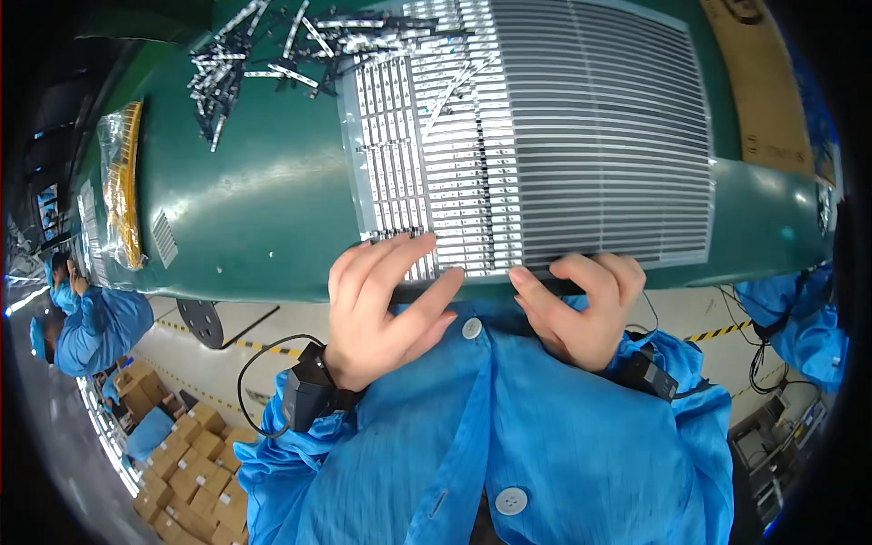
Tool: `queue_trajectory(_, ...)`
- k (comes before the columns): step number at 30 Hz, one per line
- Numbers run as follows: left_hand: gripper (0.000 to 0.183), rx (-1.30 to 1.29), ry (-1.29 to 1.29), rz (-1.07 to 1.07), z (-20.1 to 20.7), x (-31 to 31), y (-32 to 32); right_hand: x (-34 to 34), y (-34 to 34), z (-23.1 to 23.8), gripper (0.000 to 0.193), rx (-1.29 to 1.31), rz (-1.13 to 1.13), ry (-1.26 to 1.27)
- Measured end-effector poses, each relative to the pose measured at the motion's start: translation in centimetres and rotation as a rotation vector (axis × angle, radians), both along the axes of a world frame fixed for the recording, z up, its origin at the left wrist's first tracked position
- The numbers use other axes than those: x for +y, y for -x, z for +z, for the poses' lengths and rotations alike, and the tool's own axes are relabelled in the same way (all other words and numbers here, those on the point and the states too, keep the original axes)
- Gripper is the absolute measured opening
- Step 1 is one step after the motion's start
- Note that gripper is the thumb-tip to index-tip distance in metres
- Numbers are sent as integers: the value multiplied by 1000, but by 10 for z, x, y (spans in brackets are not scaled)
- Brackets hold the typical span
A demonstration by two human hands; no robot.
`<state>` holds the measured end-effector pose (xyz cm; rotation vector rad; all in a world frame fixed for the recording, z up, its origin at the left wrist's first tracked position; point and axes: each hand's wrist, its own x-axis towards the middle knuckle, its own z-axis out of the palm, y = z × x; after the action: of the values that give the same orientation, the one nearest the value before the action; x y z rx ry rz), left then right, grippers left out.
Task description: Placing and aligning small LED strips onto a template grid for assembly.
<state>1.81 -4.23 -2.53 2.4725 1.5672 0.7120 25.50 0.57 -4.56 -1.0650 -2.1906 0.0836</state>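
A large grey panel [545, 136] made of many thin metallic strips in rows lies on a green table [254, 200]. My left hand [377, 309] rests at the panel's near edge, fingers spread, fingertips touching the lower left rows. My right hand [581, 304] curls over the same near edge, gripping a dark strip along the bottom of the panel. Both wrists carry small black devices with cables. My blue coat [509, 436] fills the lower middle.
A heap of loose silvery strips [263, 54] lies at the table's far left. A clear bag with yellow parts [123, 182] sits on the left end. Another person in blue [91, 322] works at left; stacked cardboard boxes [182, 463] stand on the floor.
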Motion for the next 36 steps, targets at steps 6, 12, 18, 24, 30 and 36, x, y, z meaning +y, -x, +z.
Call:
queue_trajectory(6,35,9,-10,84,-4,-6,-3,-1,0,-2,27,56,-10,138)
queue_trajectory(12,22,-37,2,145,-9,-9,-5,-9,-11,-1,28,-48,-3,213)
queue_trajectory(18,31,33,13,48,5,-9,-5,-5,3,-10,18,202,-102,101)
queue_trajectory(24,32,84,86,-60,14,4,13,1,0,5,32,67,-1,173)
queue_trajectory(30,32,69,55,-133,9,13,19,-4,-7,12,38,-75,18,141)
queue_trajectory(36,31,-24,56,-113,10,14,18,-14,-8,11,41,-111,-25,152)
